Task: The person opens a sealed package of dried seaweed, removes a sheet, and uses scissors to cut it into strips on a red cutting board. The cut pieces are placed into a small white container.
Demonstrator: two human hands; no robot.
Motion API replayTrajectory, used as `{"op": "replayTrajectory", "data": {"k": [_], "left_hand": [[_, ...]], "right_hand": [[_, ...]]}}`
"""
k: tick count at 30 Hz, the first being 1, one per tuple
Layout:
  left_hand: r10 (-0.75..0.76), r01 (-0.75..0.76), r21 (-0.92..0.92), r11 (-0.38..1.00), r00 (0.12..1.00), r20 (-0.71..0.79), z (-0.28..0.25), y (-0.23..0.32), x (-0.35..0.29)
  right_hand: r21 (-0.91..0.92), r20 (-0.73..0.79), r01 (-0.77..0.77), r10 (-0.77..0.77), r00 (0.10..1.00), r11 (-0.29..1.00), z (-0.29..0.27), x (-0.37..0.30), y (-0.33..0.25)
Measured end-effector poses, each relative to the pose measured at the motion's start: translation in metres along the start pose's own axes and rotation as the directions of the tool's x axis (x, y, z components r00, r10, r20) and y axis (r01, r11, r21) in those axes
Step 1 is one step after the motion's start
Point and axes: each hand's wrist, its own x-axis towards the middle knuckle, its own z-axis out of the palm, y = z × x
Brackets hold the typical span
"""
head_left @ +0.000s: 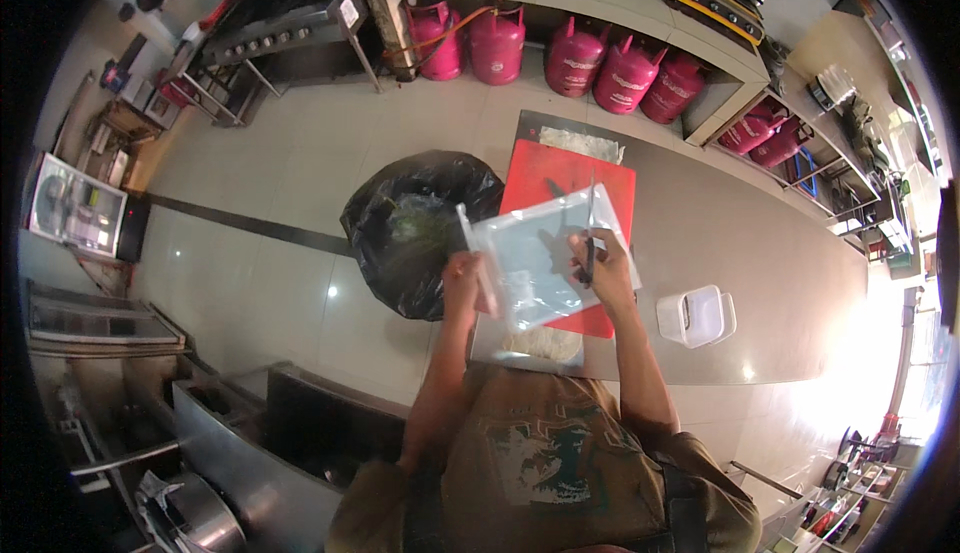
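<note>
clear rectangular plastic lid (pixel 540 258) is held tilted above the red plastic cutting board (pixel 570 178), long axis running lower-left to upper-right; translucent, bluish. left hand (pixel 465 278) is clenched on its left edge. right hand (pixel 605 268) grips a dark-handled knife (pixel 590 233), blade up, against the lid's right side. black bin bag (pixel 415 228) sits just left.

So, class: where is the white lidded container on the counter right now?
In the head view, the white container sits on the grey counter, to the person's right, beyond the right hand and apart from the red cutting board.
</note>
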Motion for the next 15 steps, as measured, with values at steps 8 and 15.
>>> {"op": "replayTrajectory", "data": {"k": [8, 15], "left_hand": [[-0.1, 0.092, -0.077, 0.993, 0.99, -0.101, -0.066, 0.002, 0.091], [0.045, 0.052, 0.433, 0.9, 0.977, -0.211, -0.085, 0.0, 0.114]], "right_hand": [[-0.431, -0.321, -0.048, -0.103, 0.942, 0.901, -0.059, 0.007, 0.054], [-0.674, -0.269, -0.035, -0.201, 0.942, 0.738, -0.087, 0.049, 0.07]]}}
